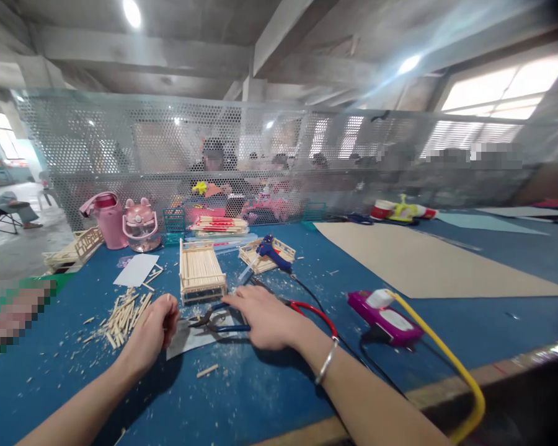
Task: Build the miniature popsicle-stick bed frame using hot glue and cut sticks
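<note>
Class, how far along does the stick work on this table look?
The bed-like stick frame already looks largely assembled. In hand, the right hand grips blue-handled pliers; whether the left hand holds anything is unclear. Loose sticks lie unattached, probably the work remaining.

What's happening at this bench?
The right hand is on the blue-handled pliers. The left hand, fingers curled, is beside a pile of short sticks; whether it holds anything is unclear. A small stick-built bed stands just beyond the hands, near a glue gun.
</note>
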A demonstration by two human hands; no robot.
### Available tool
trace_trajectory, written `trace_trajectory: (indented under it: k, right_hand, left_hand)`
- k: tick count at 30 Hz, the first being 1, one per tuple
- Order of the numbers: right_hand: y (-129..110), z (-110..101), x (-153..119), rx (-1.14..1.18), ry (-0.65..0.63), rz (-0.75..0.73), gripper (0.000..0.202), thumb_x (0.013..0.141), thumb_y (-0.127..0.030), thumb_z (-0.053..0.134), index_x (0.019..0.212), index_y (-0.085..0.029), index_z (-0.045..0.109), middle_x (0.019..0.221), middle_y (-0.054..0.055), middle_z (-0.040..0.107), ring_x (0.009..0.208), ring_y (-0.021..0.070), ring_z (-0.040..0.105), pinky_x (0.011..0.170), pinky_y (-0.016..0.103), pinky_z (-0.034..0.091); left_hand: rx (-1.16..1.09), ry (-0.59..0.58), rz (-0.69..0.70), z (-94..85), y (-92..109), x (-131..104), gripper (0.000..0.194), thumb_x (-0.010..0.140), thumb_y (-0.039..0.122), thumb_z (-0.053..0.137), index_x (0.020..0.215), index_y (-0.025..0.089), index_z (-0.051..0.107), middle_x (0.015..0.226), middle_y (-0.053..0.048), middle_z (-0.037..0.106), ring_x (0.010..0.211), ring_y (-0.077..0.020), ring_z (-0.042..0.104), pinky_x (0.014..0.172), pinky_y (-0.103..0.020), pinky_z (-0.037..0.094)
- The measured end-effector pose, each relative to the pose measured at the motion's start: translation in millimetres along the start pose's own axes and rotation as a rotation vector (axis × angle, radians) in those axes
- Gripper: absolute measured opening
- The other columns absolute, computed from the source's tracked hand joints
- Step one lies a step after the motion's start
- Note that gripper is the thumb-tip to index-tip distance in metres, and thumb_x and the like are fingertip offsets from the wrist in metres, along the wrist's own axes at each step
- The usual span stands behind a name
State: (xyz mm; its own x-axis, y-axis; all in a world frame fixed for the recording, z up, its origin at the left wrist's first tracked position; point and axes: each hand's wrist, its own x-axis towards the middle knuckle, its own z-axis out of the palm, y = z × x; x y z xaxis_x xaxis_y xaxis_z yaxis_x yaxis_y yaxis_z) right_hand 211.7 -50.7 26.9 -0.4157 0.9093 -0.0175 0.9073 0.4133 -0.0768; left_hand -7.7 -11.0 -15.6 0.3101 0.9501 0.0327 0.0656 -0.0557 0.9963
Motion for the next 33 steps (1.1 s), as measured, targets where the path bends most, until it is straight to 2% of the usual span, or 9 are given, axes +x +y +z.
trace_trajectory:
  k: [5, 11, 14, 19, 24, 28, 30, 33]
  right_hand:
    - [4, 4, 1, 0.031, 0.001, 0.003, 0.082, 0.057, -0.006, 0.055, 0.137, -0.014, 0.039, 0.113, 0.015, 0.052, 0.112, 0.0303, 0.046, 0.103, 0.056, 0.019]
    - [4, 5, -1, 0.051, 0.006, 0.002, 0.087, 0.054, -0.006, 0.056, 0.139, -0.014, 0.036, 0.115, 0.017, 0.051, 0.115, 0.0335, 0.044, 0.104, 0.062, 0.015]
    - [3, 4, -2, 0.06, 0.026, 0.012, 0.087, 0.053, -0.005, 0.056, 0.138, -0.015, 0.037, 0.115, 0.016, 0.052, 0.114, 0.0347, 0.044, 0.103, 0.064, 0.014]
    - [12, -4, -2, 0.116, 0.009, 0.064, 0.087, 0.057, -0.003, 0.053, 0.14, -0.015, 0.033, 0.123, 0.016, 0.049, 0.119, 0.0326, 0.042, 0.105, 0.061, 0.014]
    - [21, -11, -3, 0.184, 0.0, 0.087, 0.082, 0.062, -0.008, 0.052, 0.141, -0.013, 0.03, 0.132, 0.017, 0.043, 0.125, 0.0323, 0.036, 0.106, 0.055, 0.017]
    - [20, -11, -4, 0.21, 0.04, 0.026, 0.078, 0.063, -0.009, 0.052, 0.139, -0.014, 0.032, 0.129, 0.015, 0.045, 0.123, 0.0289, 0.037, 0.105, 0.048, 0.023]
    - [16, -11, -4, 0.249, 0.07, -0.033, 0.076, 0.063, -0.009, 0.052, 0.137, -0.015, 0.035, 0.127, 0.014, 0.047, 0.121, 0.0267, 0.038, 0.103, 0.044, 0.027]
    - [11, -9, -3, 0.277, 0.095, -0.08, 0.075, 0.062, -0.009, 0.052, 0.136, -0.017, 0.036, 0.125, 0.012, 0.047, 0.118, 0.0259, 0.04, 0.1, 0.042, 0.03]
  left_hand:
    - [0.048, 0.06, 0.04, 1.2, 6, -1, 0.024, 0.077, 0.04, 0.037, 0.062, 0.021, 0.035, 0.052, 0.007, 0.041, 0.039, -0.0083, 0.034, 0.037, -0.02, 0.027]
    - [0.127, 0.067, 0.008, 5.3, 9, -3, 0.033, 0.079, 0.048, 0.04, 0.061, 0.02, 0.042, 0.05, 0.006, 0.04, 0.041, -0.0089, 0.036, 0.038, -0.02, 0.027]
    - [0.161, 0.052, 0.022, 5.1, 9, -5, 0.035, 0.081, 0.046, 0.037, 0.059, 0.019, 0.042, 0.05, 0.006, 0.04, 0.042, -0.0095, 0.037, 0.04, -0.021, 0.029]
    - [0.085, 0.006, 0.002, 3.8, 7, -6, 0.024, 0.079, 0.039, 0.039, 0.063, 0.021, 0.039, 0.055, 0.006, 0.04, 0.045, -0.01, 0.034, 0.038, -0.02, 0.025]
    - [0.136, -0.017, 0.033, 6.4, 4, -7, 0.029, 0.082, 0.04, 0.037, 0.061, 0.02, 0.039, 0.054, 0.006, 0.039, 0.045, -0.0095, 0.036, 0.041, -0.02, 0.029]
    - [0.019, -0.091, -0.033, 11.9, 3, -10, 0.023, 0.079, 0.041, 0.042, 0.07, 0.02, 0.042, 0.056, 0.007, 0.038, 0.044, -0.0088, 0.033, 0.038, -0.019, 0.027]
    - [-0.024, -0.104, 0.008, 14.1, 3, -10, 0.024, 0.079, 0.044, 0.045, 0.076, 0.02, 0.045, 0.058, 0.007, 0.041, 0.044, -0.0084, 0.035, 0.041, -0.02, 0.031]
    - [-0.01, -0.108, 0.089, 15.0, 4, -10, 0.031, 0.08, 0.048, 0.049, 0.074, 0.018, 0.049, 0.058, 0.005, 0.047, 0.049, -0.0087, 0.043, 0.051, -0.022, 0.038]
